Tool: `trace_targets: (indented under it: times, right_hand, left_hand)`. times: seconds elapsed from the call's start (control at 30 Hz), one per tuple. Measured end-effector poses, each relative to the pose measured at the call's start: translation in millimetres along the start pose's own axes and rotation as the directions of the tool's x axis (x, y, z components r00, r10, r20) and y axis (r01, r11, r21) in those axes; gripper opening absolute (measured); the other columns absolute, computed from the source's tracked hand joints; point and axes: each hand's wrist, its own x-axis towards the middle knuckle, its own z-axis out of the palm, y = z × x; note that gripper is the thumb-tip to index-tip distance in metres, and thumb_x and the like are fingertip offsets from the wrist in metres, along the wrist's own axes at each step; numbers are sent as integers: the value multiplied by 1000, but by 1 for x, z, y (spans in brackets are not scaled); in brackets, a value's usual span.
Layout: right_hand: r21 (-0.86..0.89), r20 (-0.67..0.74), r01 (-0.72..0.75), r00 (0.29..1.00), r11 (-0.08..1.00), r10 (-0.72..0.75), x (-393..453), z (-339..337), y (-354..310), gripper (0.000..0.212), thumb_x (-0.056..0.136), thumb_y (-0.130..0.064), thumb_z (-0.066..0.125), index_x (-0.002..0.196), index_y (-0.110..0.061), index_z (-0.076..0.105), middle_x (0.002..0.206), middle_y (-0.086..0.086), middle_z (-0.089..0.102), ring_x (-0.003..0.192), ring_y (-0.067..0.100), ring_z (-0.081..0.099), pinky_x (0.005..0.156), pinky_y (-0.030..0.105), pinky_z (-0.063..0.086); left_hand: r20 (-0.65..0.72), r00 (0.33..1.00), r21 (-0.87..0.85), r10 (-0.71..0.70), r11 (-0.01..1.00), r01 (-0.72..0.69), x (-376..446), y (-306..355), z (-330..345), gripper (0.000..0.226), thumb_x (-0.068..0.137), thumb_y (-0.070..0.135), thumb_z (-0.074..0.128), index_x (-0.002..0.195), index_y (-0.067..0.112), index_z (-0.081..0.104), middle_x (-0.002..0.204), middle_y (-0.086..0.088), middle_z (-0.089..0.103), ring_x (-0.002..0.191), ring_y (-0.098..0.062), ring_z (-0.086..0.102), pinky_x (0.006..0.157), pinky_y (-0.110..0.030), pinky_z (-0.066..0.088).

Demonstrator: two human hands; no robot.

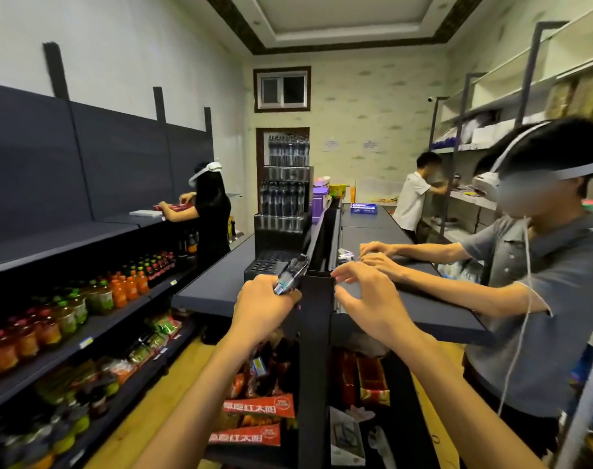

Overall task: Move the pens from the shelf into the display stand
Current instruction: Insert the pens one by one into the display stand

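Observation:
My left hand (263,308) grips a bundle of pens (290,274) with clear barrels, their ends pointing up and away toward the black tiered display stand (281,228). The stand rises in steps on the dark shelf top (214,282); its upper tiers are full of dark pens and the lowest tier (264,265) shows open holes just beyond the bundle. My right hand (363,296) hovers with fingers spread and holds nothing, to the right of the upright shelf divider (317,299).
Another person (525,265) with a headset stands close on the right, both hands on the right shelf top (407,299). Two more people work further back. Drink bottles (68,309) fill the left shelves. Red snack boxes (258,418) sit below me.

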Motion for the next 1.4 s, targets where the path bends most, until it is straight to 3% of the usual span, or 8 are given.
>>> trace_targets:
  times: [0.1,0.4,0.7,0.83,0.9,1.07,1.27,1.4]
  right_hand:
    - [12,-10,12,1000,1000,-12,28,25,2,20,92,-23,67,112,-25,68,106,-9,69,100,8,63,90,33,52]
    - [-14,-21,56,998,998,-57,108,76,1,20,93,-21,65,112,-23,67,103,-9,69,98,10,62,88,36,53]
    - [38,-89,115,990,993,-112,163,100,-19,20,92,-19,70,112,-18,69,100,-4,70,90,11,65,80,23,50]
    - [205,4,47,999,978,-49,186,104,-26,23,91,-24,75,113,-22,69,99,-1,66,91,15,65,83,31,56]
    - [222,69,6,997,975,-22,199,105,-26,22,89,-24,77,110,-23,72,105,4,62,95,20,65,88,39,56]
    - [180,147,0,989,984,-27,220,108,-20,21,85,-22,81,106,-25,77,109,1,57,99,18,62,93,42,53]
    - [212,106,26,993,977,-49,231,112,-6,12,88,-21,79,98,-28,77,107,-2,60,98,13,63,88,29,52]
    - [271,57,2,998,962,-18,238,114,2,4,91,-18,75,95,-19,75,95,-1,72,91,16,68,79,27,56]
  left_hand:
    - [-15,1000,1,7,1000,-7,31,-15,-3,46,82,28,73,49,16,44,46,6,44,51,-20,42,51,-31,31]
    - [23,1000,25,5,1000,-5,118,-58,-6,45,86,24,70,51,20,42,52,4,47,53,-15,42,50,-27,27]
    - [37,998,33,52,998,-53,191,-88,2,38,78,41,67,50,21,48,48,8,50,52,-16,50,49,-28,29]
    - [93,985,79,142,986,-150,216,-95,6,11,69,49,61,59,45,59,44,7,51,50,-13,52,46,-28,27]
    - [148,973,77,177,979,-189,228,-96,6,4,66,52,57,61,51,58,47,18,55,48,-12,52,44,-27,25]
    - [175,967,73,184,977,-199,246,-96,6,30,66,53,61,58,24,56,50,8,54,52,-11,54,46,-26,27]
    - [281,944,25,175,982,-189,260,-95,11,30,74,43,69,54,25,54,49,9,53,52,-15,52,49,-26,32]
    - [441,891,-55,104,995,-89,269,-97,13,26,75,37,74,63,22,57,41,12,51,38,-8,49,39,-18,35]
